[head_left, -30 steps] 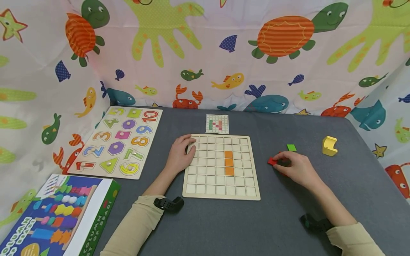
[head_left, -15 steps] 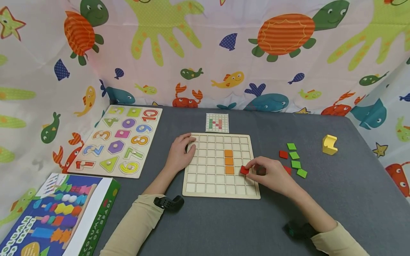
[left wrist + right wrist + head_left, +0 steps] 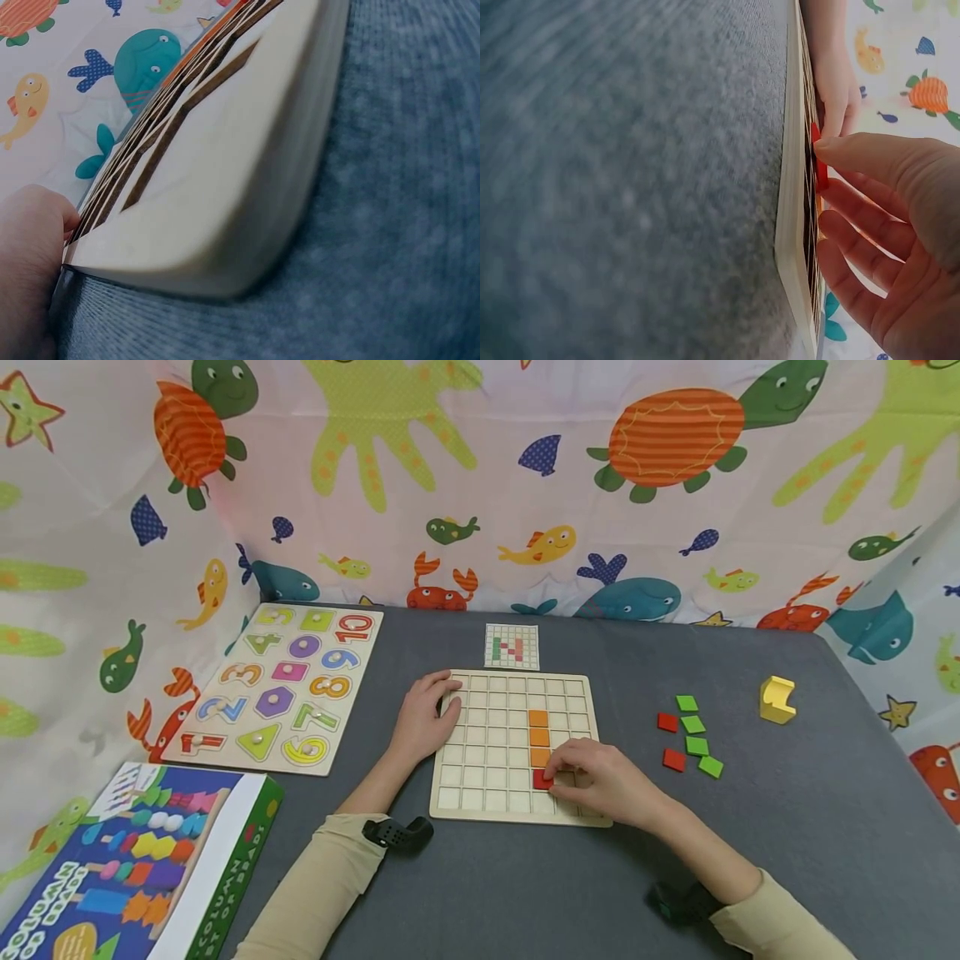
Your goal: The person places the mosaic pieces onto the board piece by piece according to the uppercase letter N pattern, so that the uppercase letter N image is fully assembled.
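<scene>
A pale wooden grid board (image 3: 480, 793) lies on the dark table with three orange square tiles (image 3: 538, 737) set in one column. My right hand (image 3: 607, 781) pinches a red square tile (image 3: 542, 779) between thumb and fingers, at the cell just below the orange ones. In the right wrist view the red tile (image 3: 822, 174) stands tilted over the board's surface, with the thumb at its upper part. My left hand (image 3: 422, 718) rests along the board's left edge, its fingers and thumb relaxed. The left wrist view shows only part of that hand (image 3: 34, 262) beside the board's corner.
Two loose red tiles (image 3: 673, 760) and several green tiles (image 3: 697, 746) lie right of the board. A yellow block with a curved cutout (image 3: 777, 700) stands farther right. Behind the board is a pattern card (image 3: 512, 647). A number puzzle (image 3: 273, 689) and a box (image 3: 142, 860) occupy the left.
My right hand has carried a red tile leftward from the loose tiles onto the board, below the orange column. My left hand has stayed at the board's left edge.
</scene>
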The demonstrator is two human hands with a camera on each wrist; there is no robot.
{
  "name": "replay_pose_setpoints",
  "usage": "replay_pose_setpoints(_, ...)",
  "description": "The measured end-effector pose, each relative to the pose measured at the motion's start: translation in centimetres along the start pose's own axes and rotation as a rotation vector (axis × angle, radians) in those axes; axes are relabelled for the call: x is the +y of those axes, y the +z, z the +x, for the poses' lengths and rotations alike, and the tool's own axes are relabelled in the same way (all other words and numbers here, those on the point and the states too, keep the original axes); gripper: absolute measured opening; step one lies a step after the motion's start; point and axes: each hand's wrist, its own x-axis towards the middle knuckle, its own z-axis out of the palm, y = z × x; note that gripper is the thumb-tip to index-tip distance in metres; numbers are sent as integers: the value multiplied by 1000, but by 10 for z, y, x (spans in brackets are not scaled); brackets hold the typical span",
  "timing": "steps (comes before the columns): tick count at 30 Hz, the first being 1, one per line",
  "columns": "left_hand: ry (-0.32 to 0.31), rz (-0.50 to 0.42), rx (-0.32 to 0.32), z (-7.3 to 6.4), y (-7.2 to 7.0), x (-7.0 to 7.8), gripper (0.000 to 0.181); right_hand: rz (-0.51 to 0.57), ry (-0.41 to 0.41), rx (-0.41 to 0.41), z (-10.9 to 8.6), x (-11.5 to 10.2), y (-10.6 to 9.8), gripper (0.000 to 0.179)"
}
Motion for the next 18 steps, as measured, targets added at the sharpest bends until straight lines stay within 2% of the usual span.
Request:
replay_pose_setpoints(7, -1, 1, 1, 0, -1, 1, 26, -7, 4, -23, 1, 1, 1, 16)
replay_pose_setpoints(13, -2, 3, 0, 1, 1, -1, 27, 31, 38, 16, -3, 2, -2, 17)
replay_pose_setpoints(18, -3, 8, 2, 0, 1, -1, 27, 68, 109, 69, -11, 8, -13, 17)
